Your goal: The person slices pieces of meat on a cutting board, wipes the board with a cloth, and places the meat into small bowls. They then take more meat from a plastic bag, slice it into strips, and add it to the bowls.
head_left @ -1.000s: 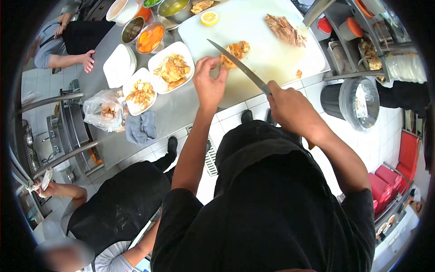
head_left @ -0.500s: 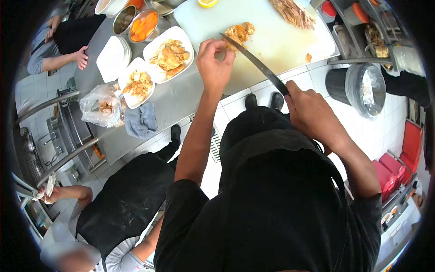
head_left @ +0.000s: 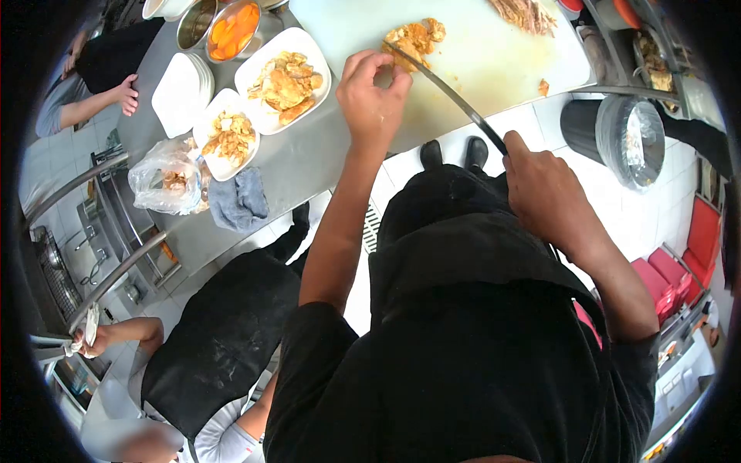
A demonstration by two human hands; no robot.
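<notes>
My right hand (head_left: 544,185) is wrapped around the handle of a long kitchen knife (head_left: 463,106). Its blade slants up and left, the tip resting on a clump of browned, chopped cooked meat (head_left: 421,35) on the white cutting board (head_left: 494,77). Beside that clump's left edge is my left hand (head_left: 372,96), fingers curled and thumb close to the fingertips in a pinch. Whatever lies between those fingertips is hidden. A pale shredded piece of meat (head_left: 525,14) lies at the board's far right, and a small scrap (head_left: 543,87) sits near its front edge.
Left of the board stand two white dishes of browned meat (head_left: 284,89) (head_left: 230,140), stacked white plates (head_left: 185,96), a metal bowl of orange slices (head_left: 234,31), a plastic bag (head_left: 166,181) and a grey cloth (head_left: 238,201). A co-worker (head_left: 224,332) stands left; a lined bin (head_left: 629,143) is right.
The view has shifted slightly, and the lemon half has left the frame. The knife blade is turned more edge-on, its tip still at the meat. My left hand stays beside the clump.
</notes>
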